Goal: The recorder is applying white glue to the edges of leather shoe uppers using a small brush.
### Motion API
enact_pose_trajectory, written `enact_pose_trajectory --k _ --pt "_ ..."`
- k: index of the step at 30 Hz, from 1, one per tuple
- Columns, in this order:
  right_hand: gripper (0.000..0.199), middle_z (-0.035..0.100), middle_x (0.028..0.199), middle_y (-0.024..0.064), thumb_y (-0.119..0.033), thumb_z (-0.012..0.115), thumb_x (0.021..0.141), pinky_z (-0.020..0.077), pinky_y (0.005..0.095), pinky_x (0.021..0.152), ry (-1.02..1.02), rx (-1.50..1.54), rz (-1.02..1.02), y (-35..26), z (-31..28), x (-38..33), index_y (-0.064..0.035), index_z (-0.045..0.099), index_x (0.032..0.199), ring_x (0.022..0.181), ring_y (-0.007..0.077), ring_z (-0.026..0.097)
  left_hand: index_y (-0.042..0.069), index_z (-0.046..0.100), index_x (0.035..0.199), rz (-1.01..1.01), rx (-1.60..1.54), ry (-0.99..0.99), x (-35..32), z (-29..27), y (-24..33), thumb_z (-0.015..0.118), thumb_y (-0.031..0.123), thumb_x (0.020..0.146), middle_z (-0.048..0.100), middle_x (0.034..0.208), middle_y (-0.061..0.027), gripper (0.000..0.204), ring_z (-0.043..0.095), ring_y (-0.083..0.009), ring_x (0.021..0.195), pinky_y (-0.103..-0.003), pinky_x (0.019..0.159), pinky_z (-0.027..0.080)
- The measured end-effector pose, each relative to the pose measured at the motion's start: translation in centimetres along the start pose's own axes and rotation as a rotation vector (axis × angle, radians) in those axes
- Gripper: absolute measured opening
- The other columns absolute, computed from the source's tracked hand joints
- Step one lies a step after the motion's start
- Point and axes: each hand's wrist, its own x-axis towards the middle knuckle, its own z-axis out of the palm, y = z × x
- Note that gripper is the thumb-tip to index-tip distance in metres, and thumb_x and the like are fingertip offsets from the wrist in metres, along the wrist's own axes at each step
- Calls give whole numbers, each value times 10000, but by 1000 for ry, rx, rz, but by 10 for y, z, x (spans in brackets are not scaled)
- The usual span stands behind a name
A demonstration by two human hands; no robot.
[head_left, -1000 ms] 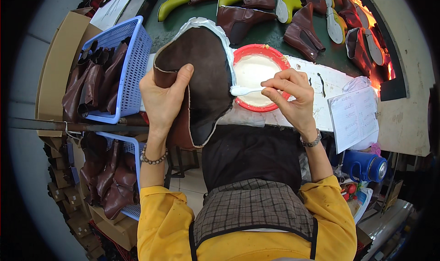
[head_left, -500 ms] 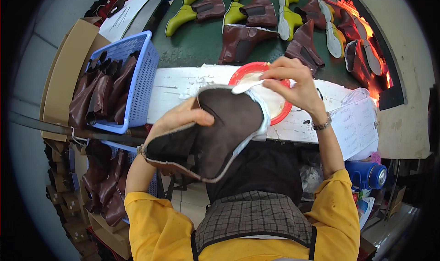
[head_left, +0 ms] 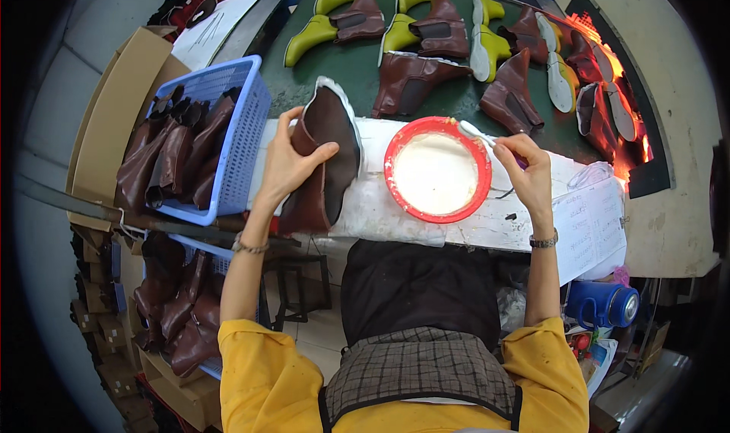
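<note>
My left hand [head_left: 298, 163] grips a brown leather boot upper [head_left: 310, 209] at the left of the white work surface. The upper is tilted, with its dark inside and white-coated edge showing, and my thumb rests inside. My right hand [head_left: 525, 167] pinches a small white spoon [head_left: 477, 134]. The spoon's head is at the upper right rim of a red bowl [head_left: 484, 192], which holds a thick cream-white paste [head_left: 435, 176].
Brown uppers, lime-green lasts and white soles lie on a green conveyor belt [head_left: 304, 83] beyond, running toward an orange glow at right. Blue baskets [head_left: 255, 106] of uppers stand at left. Written sheets [head_left: 589, 212] lie at right, above a blue flask [head_left: 604, 304].
The boot upper has moved left, away from the bowl, and been turned upright in my left hand. The spoon has left the upper's edge and moved right to the bowl's rim.
</note>
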Motion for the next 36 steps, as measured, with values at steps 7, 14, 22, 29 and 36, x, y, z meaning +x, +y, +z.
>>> enact_pose_trajectory --k 7,14,22,29,36 --pt "128 701 858 39 -91 742 925 445 255 649 36 -175 188 15 -26 -33 11 774 996 717 95 567 85 127 1660 248 405 -171 -45 -6 -42 999 484 461 389 1576 -300 1535 357 -475 1472 -586 1188 284" --pt "141 680 839 59 -195 759 845 531 395 676 -150 -631 -36 -15 5 -18 -60 774 886 784 274 691 106 47 1669 230 599 -224 -66 2 -62 965 629 334 169 1678 -280 1703 224 -442 1543 -744 1180 155" --pt "102 660 847 68 -177 747 840 539 422 702 -157 -796 -118 -20 7 -21 -77 759 834 839 271 685 85 156 1662 243 361 -188 -74 -6 -44 812 131 592 404 1547 -221 1256 494 -349 1329 -444 1108 408" --pt "113 684 845 87 -162 767 893 500 342 629 -101 -626 -1 -10 -10 -30 -60 780 940 697 232 664 -66 617 1335 35 -704 -9 -95 -43 -89 597 22 699 721 1206 -127 642 688 -219 1118 -333 1026 519" --pt "125 665 836 66 -85 746 920 444 274 643 -69 -423 20 19 -17 -35 11 762 998 707 143 574 -77 545 1361 76 -1351 -440 -107 -42 -57 615 160 770 680 1168 -300 641 704 -408 842 -434 632 561"
